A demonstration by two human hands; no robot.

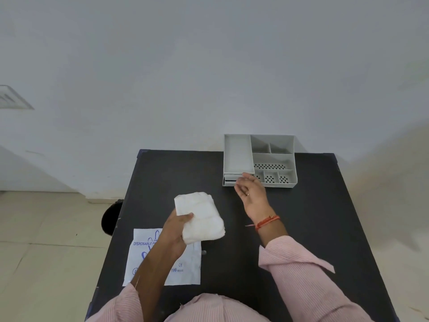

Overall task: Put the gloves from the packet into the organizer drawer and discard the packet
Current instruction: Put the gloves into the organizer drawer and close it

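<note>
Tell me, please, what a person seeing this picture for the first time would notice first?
First, the white stack of gloves, held by the left hand above the middle of the black table. Next, the right hand reaches to the front of the grey organizer at the far edge. The flat printed packet lies near the front left corner.

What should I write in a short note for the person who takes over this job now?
Left hand: grip shut on the stack of gloves, held above the table.
Right hand: open, at the drawer front of the organizer.
Empty packet lies flat on the table's near left part.
Done: gloves are out of the packet.
Left: open the drawer, put the gloves in, discard the packet.
</note>
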